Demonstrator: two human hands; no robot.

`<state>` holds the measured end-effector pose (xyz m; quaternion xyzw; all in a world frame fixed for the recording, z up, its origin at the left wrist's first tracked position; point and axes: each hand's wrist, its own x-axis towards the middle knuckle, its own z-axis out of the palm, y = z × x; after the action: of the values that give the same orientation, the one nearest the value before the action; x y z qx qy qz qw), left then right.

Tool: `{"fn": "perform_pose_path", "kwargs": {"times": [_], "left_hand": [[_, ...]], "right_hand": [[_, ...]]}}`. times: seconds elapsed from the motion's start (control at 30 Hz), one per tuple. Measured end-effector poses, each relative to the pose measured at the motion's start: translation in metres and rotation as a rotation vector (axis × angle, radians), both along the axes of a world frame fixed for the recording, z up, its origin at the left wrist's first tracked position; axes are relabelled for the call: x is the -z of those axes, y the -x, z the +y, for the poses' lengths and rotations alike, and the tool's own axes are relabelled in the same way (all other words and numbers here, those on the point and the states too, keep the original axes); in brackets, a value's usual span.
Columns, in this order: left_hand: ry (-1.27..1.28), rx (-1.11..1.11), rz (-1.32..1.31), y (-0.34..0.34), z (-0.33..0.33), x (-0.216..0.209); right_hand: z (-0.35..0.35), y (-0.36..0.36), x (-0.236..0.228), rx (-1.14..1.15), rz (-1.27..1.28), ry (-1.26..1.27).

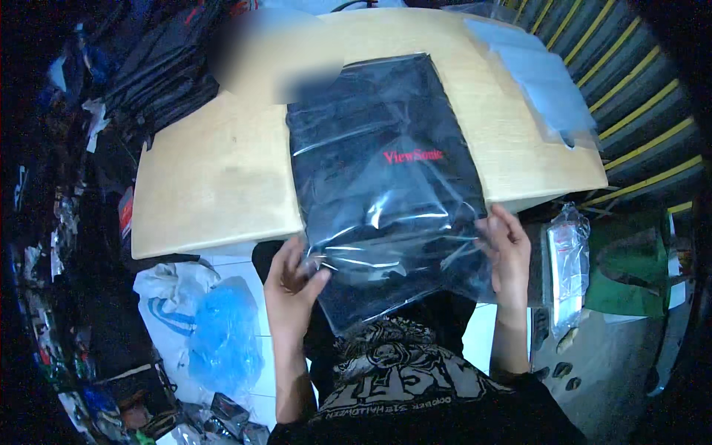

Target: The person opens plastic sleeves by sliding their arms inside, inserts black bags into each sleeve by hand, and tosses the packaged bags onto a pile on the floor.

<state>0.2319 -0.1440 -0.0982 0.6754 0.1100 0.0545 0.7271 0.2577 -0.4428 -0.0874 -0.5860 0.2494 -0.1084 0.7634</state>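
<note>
A folded black cloth item (374, 126) with red lettering lies inside a clear plastic bag (386, 222). The bag rests on the pale wooden table, and its near end hangs over the edge toward my lap. My left hand (293, 285) is at the bag's left edge, thumb and curled fingers closed about the loose film. At the opposite edge, my right hand (508, 252) has the film between thumb and fingers. The near part of the film is wrinkled and shiny.
Flat clear plastic sleeves (538, 81) lie at the table's far right. Dark goods (159, 81) are heaped by its left side. Blue plastic (226, 337) lies on the floor at left. To the right are a wrapped white package (567, 271) and a green bag (627, 267).
</note>
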Motion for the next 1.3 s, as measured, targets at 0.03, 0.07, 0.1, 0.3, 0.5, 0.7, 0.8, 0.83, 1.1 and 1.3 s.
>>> {"fn": "perform_pose_path", "kwargs": {"times": [0.03, 0.07, 0.1, 0.3, 0.5, 0.7, 0.8, 0.83, 1.1, 1.3], "left_hand": [[0.0, 0.001, -0.007, -0.003, 0.01, -0.003], [0.208, 0.137, 0.184, -0.006, 0.023, -0.004], [0.417, 0.272, 0.375, -0.008, 0.029, -0.006], [0.194, 0.308, 0.263, -0.02, 0.03, -0.01], [0.344, 0.274, 0.418, -0.037, 0.037, -0.012], [0.329, 0.257, 0.221, -0.04, 0.033, -0.001], [0.445, 0.376, 0.251, -0.033, 0.047, -0.001], [0.532, 0.454, 0.269, -0.033, 0.053, -0.001], [0.361, 0.402, 0.258, -0.036, 0.043, -0.019], [0.099, 0.253, 0.155, 0.039, 0.06, -0.095]], "right_hand": [[-0.005, 0.001, 0.002, 0.001, -0.007, 0.0], [-0.015, 0.002, 0.009, -0.144, 0.058, -0.101], [-0.021, 0.002, 0.012, -0.29, 0.124, -0.2], [-0.02, 0.004, 0.001, -0.464, 0.087, -0.051], [-0.014, -0.006, 0.007, -0.536, 0.154, -0.034], [-0.015, -0.004, 0.022, -0.483, 0.029, -0.132], [-0.02, 0.0, 0.009, -0.637, 0.044, -0.178], [-0.018, -0.004, 0.006, -0.652, 0.03, -0.177], [-0.003, -0.025, 0.014, -0.636, 0.109, -0.214], [0.034, -0.039, -0.023, -0.91, -0.175, -0.342]]}}
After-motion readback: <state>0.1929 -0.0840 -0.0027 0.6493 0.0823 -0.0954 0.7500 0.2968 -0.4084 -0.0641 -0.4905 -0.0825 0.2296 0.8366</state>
